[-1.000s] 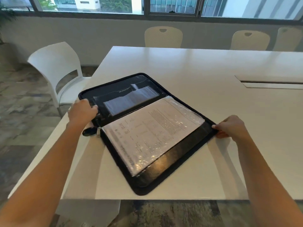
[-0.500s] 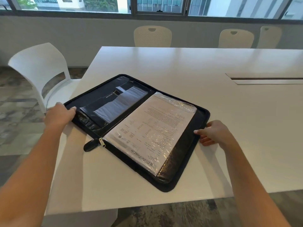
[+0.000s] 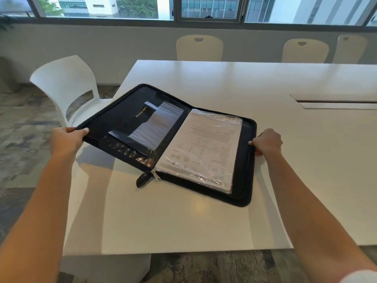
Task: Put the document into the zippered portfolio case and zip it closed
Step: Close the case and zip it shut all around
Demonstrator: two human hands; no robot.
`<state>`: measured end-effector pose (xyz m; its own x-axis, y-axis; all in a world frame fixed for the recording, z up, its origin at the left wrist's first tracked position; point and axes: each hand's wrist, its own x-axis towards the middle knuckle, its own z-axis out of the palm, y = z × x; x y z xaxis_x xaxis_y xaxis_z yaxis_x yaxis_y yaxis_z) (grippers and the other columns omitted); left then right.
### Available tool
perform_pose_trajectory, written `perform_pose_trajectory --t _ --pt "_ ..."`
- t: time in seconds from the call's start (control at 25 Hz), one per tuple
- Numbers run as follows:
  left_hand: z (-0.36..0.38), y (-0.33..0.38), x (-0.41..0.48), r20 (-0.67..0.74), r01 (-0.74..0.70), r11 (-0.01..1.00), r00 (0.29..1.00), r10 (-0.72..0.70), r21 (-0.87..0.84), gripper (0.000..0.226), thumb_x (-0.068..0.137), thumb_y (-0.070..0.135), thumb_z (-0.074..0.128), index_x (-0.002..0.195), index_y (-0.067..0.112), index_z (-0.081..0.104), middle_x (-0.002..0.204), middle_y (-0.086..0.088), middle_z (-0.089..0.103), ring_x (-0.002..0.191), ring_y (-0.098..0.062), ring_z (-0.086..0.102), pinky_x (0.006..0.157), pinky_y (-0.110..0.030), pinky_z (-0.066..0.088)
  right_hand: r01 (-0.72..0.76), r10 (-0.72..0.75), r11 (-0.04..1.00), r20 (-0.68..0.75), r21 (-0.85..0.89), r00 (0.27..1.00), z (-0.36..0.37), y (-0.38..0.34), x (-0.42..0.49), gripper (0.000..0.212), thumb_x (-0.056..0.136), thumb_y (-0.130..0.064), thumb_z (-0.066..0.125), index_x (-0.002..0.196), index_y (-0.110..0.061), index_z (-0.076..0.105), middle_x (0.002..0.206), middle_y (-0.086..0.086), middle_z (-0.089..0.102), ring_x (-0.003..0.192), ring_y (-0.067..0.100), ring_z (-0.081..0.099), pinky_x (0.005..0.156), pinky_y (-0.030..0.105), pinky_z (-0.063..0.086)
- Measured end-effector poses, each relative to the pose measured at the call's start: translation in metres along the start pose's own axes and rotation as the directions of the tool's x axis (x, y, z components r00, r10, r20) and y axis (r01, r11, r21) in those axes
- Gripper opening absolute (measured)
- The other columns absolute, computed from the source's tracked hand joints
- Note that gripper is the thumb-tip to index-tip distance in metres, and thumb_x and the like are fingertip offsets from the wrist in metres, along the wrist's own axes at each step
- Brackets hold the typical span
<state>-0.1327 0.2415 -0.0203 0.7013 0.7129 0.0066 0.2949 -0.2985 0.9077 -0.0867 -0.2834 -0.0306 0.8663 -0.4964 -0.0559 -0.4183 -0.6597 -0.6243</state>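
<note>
A black zippered portfolio case (image 3: 122, 117) lies open on the white table (image 3: 265, 82). Its right half lies flat and holds the document (image 3: 206, 144), a printed sheet in a clear plastic sleeve. The left half is lifted off the table and tilted up; inner pockets with a pale sheet show on it. My left hand (image 3: 66, 138) grips the outer left edge of that raised half. My right hand (image 3: 267, 141) holds the right edge of the case against the table. The zipper pull (image 3: 143, 179) hangs at the near end of the spine.
A white chair (image 3: 65, 86) stands left of the table, close to the raised flap. Beige chairs (image 3: 199, 48) line the far side under the windows. A cable slot (image 3: 336, 102) is cut into the table top at the right. The table's near edge runs just below the case.
My left hand has slid to the case's outer left edge and raised that half off the table. The case has turned to lie squarer to me, with my right hand still on its right edge.
</note>
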Motion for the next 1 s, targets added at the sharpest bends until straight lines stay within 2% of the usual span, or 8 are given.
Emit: perform_pose_trajectory --t 0.16,0.32,0.44,0.6,0.72,0.84,0.92,1.0 --pt "-0.010 0.029 -0.048 -0.035 -0.069 0.967 0.997 0.062 -0.246 0.028 0.084 0.027 0.073 0.102 0.005 0.067 0.074 -0.004 0.063 0.060 -0.012 0.059 0.054 -0.015 0.052 -0.010 0.011 0.999 -0.036 0.035 0.999 0.004 -0.009 0.009 0.028 0.077 -0.019 0.079 0.094 0.001 0.068 0.095 0.020 0.072 0.083 0.034 0.071 0.069 0.031 0.052" --pt "-0.010 0.074 -0.113 -0.027 -0.263 0.907 0.963 0.270 -0.328 0.021 0.082 0.037 0.073 0.091 0.018 0.072 0.069 0.009 0.068 0.059 -0.007 0.067 0.058 -0.018 0.055 0.089 -0.092 0.995 -0.071 -0.043 0.993 0.002 -0.015 0.005 0.020 0.082 -0.017 0.072 0.092 -0.001 0.069 0.093 0.018 0.071 0.082 0.035 0.066 0.065 0.031 0.046" --pt "0.002 0.105 -0.158 0.012 -0.413 0.850 0.898 0.440 -0.328 0.021 0.077 0.044 0.076 0.084 0.025 0.074 0.071 0.012 0.072 0.063 -0.005 0.069 0.065 -0.023 0.056 0.211 -0.205 0.976 -0.108 0.050 0.973 -0.003 -0.030 -0.014 0.019 0.082 -0.017 0.070 0.095 -0.003 0.073 0.091 0.018 0.073 0.085 0.034 0.069 0.073 0.031 0.052" --pt "0.035 0.133 -0.213 0.039 -0.588 0.766 0.786 0.617 -0.260 0.023 0.076 0.050 0.076 0.092 0.033 0.076 0.078 0.014 0.074 0.072 -0.004 0.072 0.079 -0.037 0.059 0.137 -0.212 0.807 0.066 0.575 0.975 -0.029 -0.051 -0.047 0.022 0.086 -0.010 0.070 0.101 0.006 0.070 0.086 0.019 0.073 0.072 0.028 0.073 0.073 0.041 0.062" --pt "0.069 0.144 -0.252 0.125 -0.706 0.700 0.689 0.714 -0.109 0.033 0.077 0.063 0.066 0.092 0.035 0.077 0.073 0.015 0.074 0.070 -0.004 0.071 0.074 -0.035 0.057 0.032 -0.228 0.645 0.152 0.763 0.962 -0.052 -0.059 -0.066 0.011 0.088 -0.002 0.064 0.094 0.008 0.067 0.081 0.021 0.071 0.068 0.028 0.072 0.066 0.036 0.063" --pt "0.109 0.138 -0.285 0.240 -0.867 0.498 0.487 0.840 0.018 0.034 0.082 0.061 0.062 0.095 0.033 0.077 0.084 0.010 0.074 0.071 -0.012 0.069 0.066 -0.033 0.055 -0.035 -0.216 0.514 0.169 0.857 0.962 -0.075 -0.057 -0.070 0.013 0.091 -0.007 0.060 0.085 0.002 0.067 0.072 0.016 0.072 0.064 0.025 0.072 0.058 0.031 0.061" --pt "0.135 0.127 -0.303 0.290 -0.929 0.362 0.368 0.883 0.078 0.031 0.084 0.056 0.063 0.091 0.029 0.078 0.084 0.007 0.073 0.070 -0.017 0.066 0.065 -0.032 0.052 -0.027 -0.165 0.576 0.148 0.817 0.975 -0.085 -0.047 -0.068 0.018 0.091 -0.016 0.062 0.084 0.000 0.067 0.070 0.012 0.073 0.058 0.021 0.071 0.054 0.027 0.057" --pt "0.156 0.116 -0.315 0.342 -0.950 0.284 0.312 0.886 0.129 0.029 0.084 0.051 0.065 0.087 0.025 0.077 0.083 0.005 0.072 0.073 -0.021 0.065 0.067 -0.034 0.048 -0.020 -0.113 0.690 0.135 0.723 0.984 -0.087 -0.031 -0.065 0.018 0.090 -0.016 0.065 0.082 0.000 0.067 0.073 0.013 0.072 0.057 0.022 0.070 0.050 0.026 0.055"
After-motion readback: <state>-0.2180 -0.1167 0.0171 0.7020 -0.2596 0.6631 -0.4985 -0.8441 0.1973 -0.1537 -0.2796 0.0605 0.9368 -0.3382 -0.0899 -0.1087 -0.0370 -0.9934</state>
